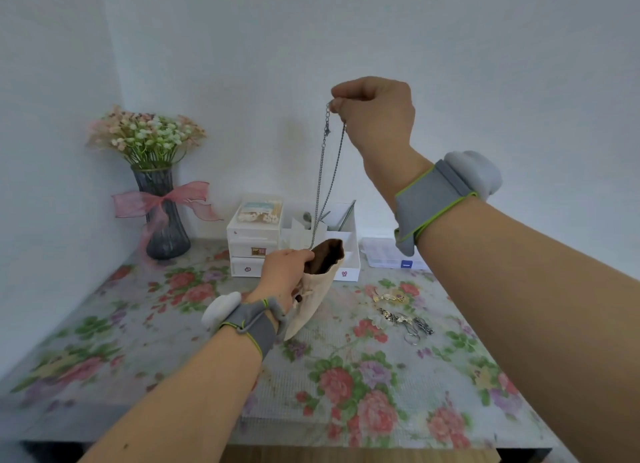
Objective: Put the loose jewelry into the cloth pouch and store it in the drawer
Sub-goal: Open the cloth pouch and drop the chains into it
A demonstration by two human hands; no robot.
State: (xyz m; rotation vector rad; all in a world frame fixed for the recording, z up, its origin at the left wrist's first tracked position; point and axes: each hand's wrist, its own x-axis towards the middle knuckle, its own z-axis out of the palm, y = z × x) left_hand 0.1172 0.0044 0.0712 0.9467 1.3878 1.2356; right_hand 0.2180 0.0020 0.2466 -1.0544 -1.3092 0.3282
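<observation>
Above the flowered table point(207, 376), right hand point(375, 116) is pinching a chain point(320, 185), dangling it into the pouch point(318, 289). Left hand point(282, 275) is gripping the pouch's open mouth

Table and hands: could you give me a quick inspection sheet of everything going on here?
Surface: table under a floral cloth.
Job's things: silver chain hanging down into the open cloth pouch; loose jewelry lying to the right; white drawer unit at the back, drawers closed.
Clutter: vase of flowers, clear plastic box.
Fingers: right hand pinches the chain's top; left hand holds the pouch mouth open.
Cables: nothing seen.
Surroundings: plain white walls; grey wristbands on both wrists.
</observation>
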